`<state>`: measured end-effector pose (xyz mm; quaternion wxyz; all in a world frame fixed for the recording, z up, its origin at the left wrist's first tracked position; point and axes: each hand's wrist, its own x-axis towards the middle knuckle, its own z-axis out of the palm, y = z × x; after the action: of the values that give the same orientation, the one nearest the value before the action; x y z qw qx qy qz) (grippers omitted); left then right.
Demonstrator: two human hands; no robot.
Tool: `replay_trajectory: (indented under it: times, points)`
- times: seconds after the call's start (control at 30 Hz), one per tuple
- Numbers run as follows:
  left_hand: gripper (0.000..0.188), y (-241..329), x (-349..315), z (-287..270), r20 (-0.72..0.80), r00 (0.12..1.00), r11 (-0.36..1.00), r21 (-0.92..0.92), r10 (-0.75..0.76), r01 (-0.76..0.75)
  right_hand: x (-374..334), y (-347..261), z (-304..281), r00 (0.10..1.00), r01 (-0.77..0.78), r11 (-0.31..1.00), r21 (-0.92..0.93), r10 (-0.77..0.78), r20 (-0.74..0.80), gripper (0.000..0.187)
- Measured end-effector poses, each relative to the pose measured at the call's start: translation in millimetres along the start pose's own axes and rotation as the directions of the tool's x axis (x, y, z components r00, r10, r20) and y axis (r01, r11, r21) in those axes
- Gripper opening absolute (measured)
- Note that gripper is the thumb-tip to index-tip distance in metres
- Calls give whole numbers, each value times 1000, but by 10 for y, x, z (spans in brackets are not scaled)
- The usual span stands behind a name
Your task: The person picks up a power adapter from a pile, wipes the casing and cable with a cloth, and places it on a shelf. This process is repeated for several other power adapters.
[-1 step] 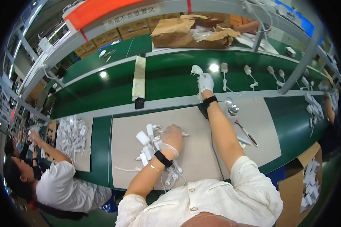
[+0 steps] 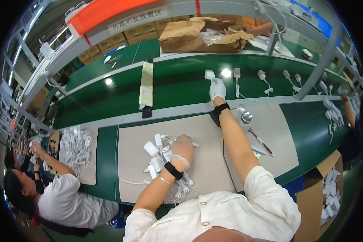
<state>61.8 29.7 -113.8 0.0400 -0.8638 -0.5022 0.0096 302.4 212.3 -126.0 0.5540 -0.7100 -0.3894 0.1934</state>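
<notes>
My right hand [image 2: 217, 89], in a white glove, reaches out over the green conveyor belt [image 2: 177, 86]. Its fingers are closed at the near side of a white power adapter [image 2: 209, 74]. Closer to me, my left hand [image 2: 183, 148] is curled down over a white power adapter, whose plug end [image 2: 195, 144] pokes out beside the fingers; most of it is hidden. Around that hand lies a pile of white adapters [image 2: 151, 149] with coiled cables [image 2: 184, 185] on the beige mat [image 2: 207, 173]. Black bands circle both wrists.
Several adapters [image 2: 237, 73] stand along the belt to the right. A yellowish strip [image 2: 147, 86] crosses it. On the mat's right lie a metal dish [image 2: 247, 117] and a brush-like tool [image 2: 262, 143]. A co-worker [image 2: 68, 189] sits left; a carton [image 2: 312, 197] stands right.
The adapter at my right hand has turned: its plug pins pointed left before and no longer show. The right hand has shifted slightly. My left hand has barely moved.
</notes>
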Motion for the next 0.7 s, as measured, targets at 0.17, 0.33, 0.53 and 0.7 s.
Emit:
replay_trajectory:
  times: [0.17,0.33,0.53,0.7]
  points:
    - [37,-136,-201,-335,2,999,947,-319,40,-37,-720,-122,-214,861,503,850,-159,-476,178,32]
    - [52,-355,-467,-735,66,990,-296,-950,125,101,-2058,-724,-1082,758,130,990,59,-137,638,37]
    - [58,-354,-525,-605,-115,971,-902,-406,208,145,-2882,-1039,-1239,529,-89,987,131,-65,846,31]
    - [53,-319,-496,-677,-134,973,-970,-178,190,165,-2928,-1112,-1261,601,167,953,252,-302,740,22]
